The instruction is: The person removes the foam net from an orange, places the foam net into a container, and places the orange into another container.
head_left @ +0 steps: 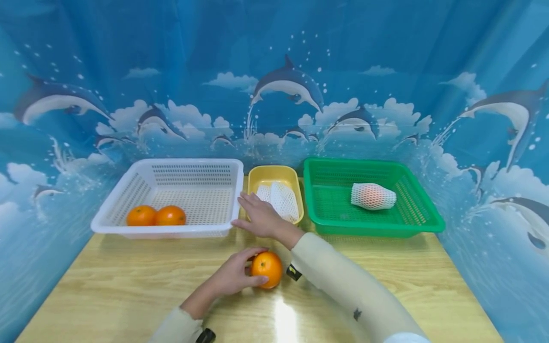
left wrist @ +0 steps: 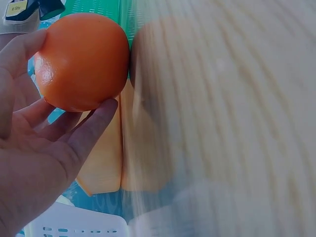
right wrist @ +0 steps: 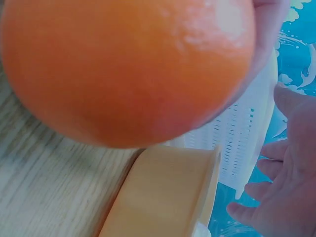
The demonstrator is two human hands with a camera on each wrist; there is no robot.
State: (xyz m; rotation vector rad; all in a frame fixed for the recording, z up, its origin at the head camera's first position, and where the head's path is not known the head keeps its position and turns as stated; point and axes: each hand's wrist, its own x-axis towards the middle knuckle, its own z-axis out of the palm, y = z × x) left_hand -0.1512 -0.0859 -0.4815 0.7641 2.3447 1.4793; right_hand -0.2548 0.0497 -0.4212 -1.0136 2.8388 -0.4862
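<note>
On the table in front, my left hand [head_left: 233, 274] grips an orange [head_left: 267, 270] between thumb and fingers; in the left wrist view the thumb and fingertips touch the orange [left wrist: 84, 61]. My right hand [head_left: 262, 218] reaches past it with fingers extended and holds nothing. It hovers between the white basket [head_left: 235, 209] and the yellow tray [head_left: 301, 209]. White foam net sleeves [head_left: 284, 200] lie inside the tray, partly hidden by that hand. Two more oranges [head_left: 170, 215] sit in the white basket. In the right wrist view, the orange [right wrist: 128, 69] fills the upper left.
At the right, a green basket [head_left: 411, 224] contains a fruit in a white foam net [head_left: 373, 196]. The two baskets and the tray stand in a row at the table's back, before a blue dolphin curtain [head_left: 193, 62]. The wooden table [head_left: 128, 286] extends toward me.
</note>
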